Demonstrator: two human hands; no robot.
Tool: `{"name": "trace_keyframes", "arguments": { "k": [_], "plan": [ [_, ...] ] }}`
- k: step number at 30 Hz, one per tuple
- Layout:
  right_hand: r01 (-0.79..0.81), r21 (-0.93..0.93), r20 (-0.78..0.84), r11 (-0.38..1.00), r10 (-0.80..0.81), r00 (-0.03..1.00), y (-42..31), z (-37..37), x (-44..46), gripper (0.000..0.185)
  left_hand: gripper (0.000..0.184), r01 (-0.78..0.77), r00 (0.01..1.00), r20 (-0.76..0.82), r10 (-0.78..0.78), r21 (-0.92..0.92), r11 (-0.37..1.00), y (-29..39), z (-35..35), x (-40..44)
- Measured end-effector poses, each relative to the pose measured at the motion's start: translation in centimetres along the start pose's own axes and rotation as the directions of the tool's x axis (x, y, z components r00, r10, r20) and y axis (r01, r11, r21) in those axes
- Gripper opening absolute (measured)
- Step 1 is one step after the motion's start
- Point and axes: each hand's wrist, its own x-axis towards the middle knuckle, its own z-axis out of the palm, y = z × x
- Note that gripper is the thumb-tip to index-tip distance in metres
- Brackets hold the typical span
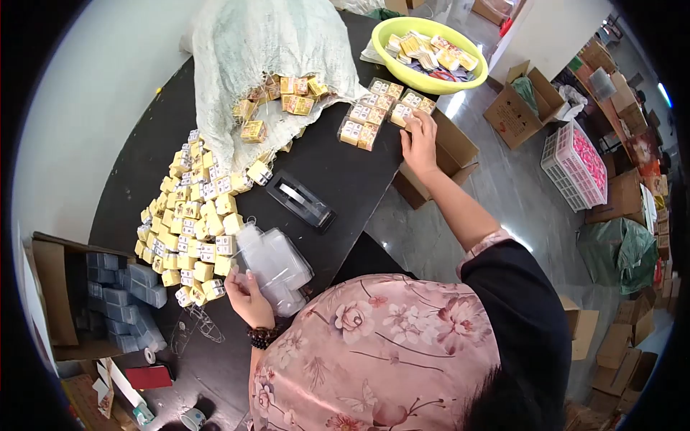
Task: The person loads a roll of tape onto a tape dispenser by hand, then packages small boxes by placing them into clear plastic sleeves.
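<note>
My right hand [419,140] reaches to the table's far right edge, its fingers bent down onto a clear pack of small yellow-and-white boxes [411,104]. Beside it lie more such filled packs [363,118]. Nearer my body, my left hand [249,296] rests by a pile of empty clear plastic packs [273,266], fingers slightly apart at their left edge. A large heap of small yellow boxes [190,215] spreads just beyond that hand. Between the heap and the table edge sits a black tape dispenser [300,201].
A white woven sack [273,43] spills boxes onto the black table. Beyond the filled packs stands a yellow basin [431,85] of printed cards. A carton of blue-grey plastic packs [122,287] is at the left. Below the right edge is an open carton [449,147].
</note>
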Motion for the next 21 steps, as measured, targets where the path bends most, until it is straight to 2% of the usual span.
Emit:
{"name": "trace_keyframes", "arguments": {
  "k": [1,2,3,4,5,6,7,8,9,10,12,13,14,16,17,18,20,21],
  "plan": [
    [-0.020,0.042,-0.027,0.999,0.021,0.999,-3.5,-0.8,0.2,0.031,0.030,-0.086,0.996,-0.043,0.078,-0.220,0.972,1.3,0.7,0.0],
    [0.019,0.184,-0.002,0.983,-0.019,1.000,-7.0,-1.2,-0.2,0.027,0.035,-0.087,0.996,-0.008,0.087,-0.250,0.964,2.7,0.7,-0.2],
    [-0.106,0.498,0.161,0.861,0.028,0.987,-10.8,-1.5,-1.2,0.027,0.039,-0.085,0.996,0.015,0.092,-0.273,0.958,3.7,0.5,-0.5],
    [-0.511,0.762,0.508,0.397,0.121,0.853,-14.7,-1.1,-3.3,0.029,0.047,-0.081,0.994,0.051,0.100,-0.285,0.955,4.4,0.6,-0.7],
    [-0.678,0.726,0.685,0.111,-0.030,0.728,-18.5,-1.7,-4.3,0.031,0.051,-0.123,0.986,0.064,0.152,-0.325,0.938,5.0,1.3,-0.8],
    [-0.821,0.559,0.813,-0.113,-0.120,0.570,-22.5,-3.1,-4.2,0.025,0.051,-0.067,0.988,0.102,0.112,-0.367,0.928,6.8,1.5,-1.4],
    [-0.865,0.501,0.842,-0.030,-0.213,0.495,-24.0,-3.2,-4.8,0.022,0.055,-0.127,0.975,0.142,0.169,-0.264,0.956,6.9,1.5,-1.3],
    [-0.888,0.455,0.859,0.064,-0.293,0.419,-24.9,-3.3,-5.0,0.022,0.061,-0.279,0.939,0.175,0.295,-0.111,0.954,5.3,1.5,-0.6],
    [-0.871,0.466,0.866,0.153,-0.282,0.414,-25.7,-3.5,-4.7,0.022,0.068,-0.364,0.918,0.171,0.358,0.006,0.931,6.6,0.8,-0.5],
    [-0.847,0.475,0.871,0.240,-0.266,0.413,-26.1,-3.7,-4.3,0.022,0.071,-0.369,0.922,0.150,0.358,0.054,0.928,6.9,0.4,-0.6],
    [-0.844,0.457,0.877,0.280,-0.302,0.374,-26.2,-3.3,-4.3,0.023,0.077,-0.360,0.929,0.150,0.338,0.153,0.920,6.0,-0.4,-1.0],
    [-0.835,0.450,0.880,0.318,-0.318,0.353,-26.4,-3.5,-4.2,0.022,0.078,-0.425,0.904,0.128,0.407,0.195,0.884,6.1,-0.8,-1.3],
    [-0.782,0.529,0.838,0.330,-0.344,0.423,-26.3,-2.8,-5.3,0.020,0.079,-0.479,0.877,0.097,0.471,0.256,0.839,6.2,-1.2,-1.5],
    [-0.556,0.581,0.813,0.594,-0.398,0.425,-26.5,-2.6,-5.1,0.021,0.081,-0.568,0.819,0.131,0.559,0.330,0.754,5.8,-3.0,-1.2],
    [-0.474,0.675,0.731,0.565,-0.426,0.533,-27.2,-2.6,-5.3,0.022,0.082,-0.571,0.819,0.176,0.546,0.340,0.747,6.5,-4.1,-1.2],
    [-0.527,0.638,0.769,0.561,-0.435,0.468,-27.9,-3.0,-4.7,0.023,0.079,-0.599,0.792,0.129,0.597,0.358,0.717,6.3,-4.6,-1.2],
    [-0.576,0.637,0.771,0.513,-0.441,0.459,-28.5,-2.3,-4.9,0.022,0.057,-0.623,0.768,0.095,0.633,0.336,0.706,6.6,-5.8,-1.5],
    [-0.623,0.659,0.745,0.422,-0.483,0.460,-28.5,-1.6,-5.2,0.023,0.051,-0.592,0.784,0.063,0.618,0.375,0.713,6.4,-6.1,-1.7]
  ]
}}
